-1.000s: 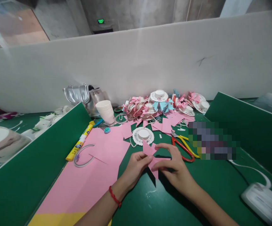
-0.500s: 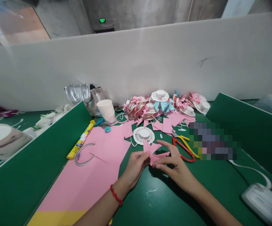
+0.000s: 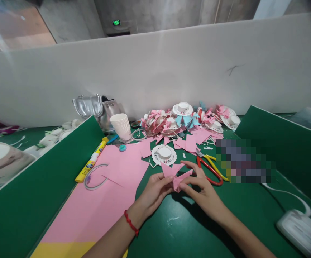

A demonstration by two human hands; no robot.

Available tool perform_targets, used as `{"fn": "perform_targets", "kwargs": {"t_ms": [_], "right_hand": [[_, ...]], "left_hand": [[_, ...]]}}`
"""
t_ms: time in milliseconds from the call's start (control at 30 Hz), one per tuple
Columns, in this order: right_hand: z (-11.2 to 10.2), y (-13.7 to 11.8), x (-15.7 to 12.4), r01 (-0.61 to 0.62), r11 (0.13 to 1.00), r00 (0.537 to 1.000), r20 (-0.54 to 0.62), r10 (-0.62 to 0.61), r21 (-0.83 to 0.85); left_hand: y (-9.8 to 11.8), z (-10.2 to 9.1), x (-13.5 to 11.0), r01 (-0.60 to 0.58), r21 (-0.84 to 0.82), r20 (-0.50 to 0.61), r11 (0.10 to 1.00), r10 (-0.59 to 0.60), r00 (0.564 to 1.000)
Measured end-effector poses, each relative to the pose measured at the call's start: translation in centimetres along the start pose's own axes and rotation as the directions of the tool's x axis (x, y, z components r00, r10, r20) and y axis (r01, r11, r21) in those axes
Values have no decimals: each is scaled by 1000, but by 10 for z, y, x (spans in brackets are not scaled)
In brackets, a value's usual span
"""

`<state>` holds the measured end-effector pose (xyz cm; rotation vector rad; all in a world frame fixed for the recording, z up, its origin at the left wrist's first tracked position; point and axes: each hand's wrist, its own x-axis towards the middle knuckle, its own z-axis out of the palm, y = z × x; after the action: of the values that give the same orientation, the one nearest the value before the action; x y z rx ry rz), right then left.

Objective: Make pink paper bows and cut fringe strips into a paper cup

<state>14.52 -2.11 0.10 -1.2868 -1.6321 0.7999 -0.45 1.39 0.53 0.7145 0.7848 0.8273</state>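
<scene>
Between my hands is a pink paper bow [image 3: 177, 176], raised over the green table with its folded flaps fanned out. My left hand [image 3: 157, 190], with a red cord bracelet at the wrist, pinches the bow near its middle. On the other side, my right hand [image 3: 202, 190] grips the bow's right flap between thumb and fingers. Just beyond the bow lies a small white paper hat [image 3: 164, 153] with a slotted, lacy brim. To the right of my right hand rest scissors [image 3: 210, 175] with red and yellow handles.
Pink paper sheets [image 3: 101, 204] cover the table's left, with a yellow glue stick [image 3: 92, 159] and a grey ring [image 3: 87, 182]. Stacked paper cups [image 3: 120, 125] stand behind. Finished hats with bows [image 3: 166, 122] are heaped at the back. Green dividers [image 3: 292, 154] flank the table; a white power strip [image 3: 303, 229] lies right.
The pink bow has turned slightly and its right flap now stands more upright. My right fingers have shifted along it; my left hand keeps its pinch.
</scene>
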Motion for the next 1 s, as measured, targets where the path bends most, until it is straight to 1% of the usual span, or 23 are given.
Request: {"fn": "perform_targets", "kwargs": {"t_ms": [133, 333, 600, 833, 1000], "right_hand": [[0, -2, 0, -6, 1000, 1000, -8, 6, 0], [0, -4, 1, 1, 1000, 999, -54, -1, -11], [2, 4, 2, -14, 1000, 992, -123, 15, 11], [3, 6, 3, 8, 1000, 990, -138, -7, 8], [2, 6, 2, 13, 1000, 990, -140, -12, 8]], "left_hand": [[-2, 1, 0, -38, 12, -7, 999, 38, 999], [-6, 1, 0, -88, 15, -16, 996, 88, 996], [-5, 0, 1, -65, -29, -41, 997, 64, 997], [-7, -3, 1, -72, 11, 19, 997, 71, 997], [-7, 0, 0, -68, 63, 31, 996, 66, 997]]}}
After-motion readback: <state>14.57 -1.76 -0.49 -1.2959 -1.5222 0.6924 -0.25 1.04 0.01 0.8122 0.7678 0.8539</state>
